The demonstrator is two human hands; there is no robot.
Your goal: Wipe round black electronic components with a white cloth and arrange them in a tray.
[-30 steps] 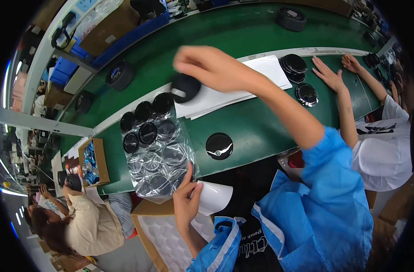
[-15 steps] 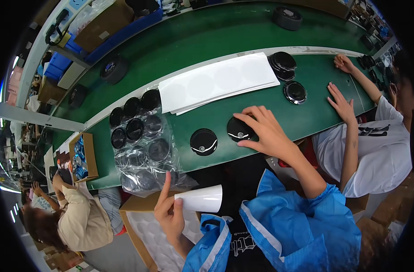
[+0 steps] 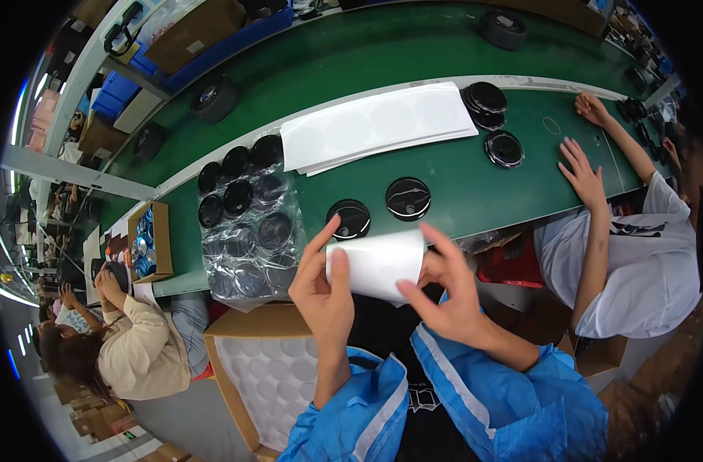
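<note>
Both hands are busy with the sheet (image 3: 374, 266), white and curled, held up in front of the chest just past the near edge of the table (image 3: 459, 181). Left hand (image 3: 324, 300) has its grip closed on the left end, thumb on the front; right hand (image 3: 451, 300) has the other end, thumb over the lower corner and fingers round the edge. So I'd call this step two-handed handling of the sheet, and imo the next move calls for a light pinch at both ends, since that curl looks ready to spring back. Down by the lap there's an open cardboard box (image 3: 263, 323) with a white layer (image 3: 270, 377) inside, patterned with round shapes; can't tell what's under it. On the table just beyond the hands sit two loose black discs (image 3: 408, 199), next to each other but apart. Left of those is a clear plastic pack (image 3: 222, 258) holding rows of black discs, then further left a small carton (image 3: 163, 239) full of blue and silver bits (image 3: 143, 242). Past the discs, a stack of paper (image 3: 378, 127) with faint circles lies by the far edge. Way at the back, a blue bin (image 3: 274, 25) with a brown box (image 3: 193, 38) in it.
</note>
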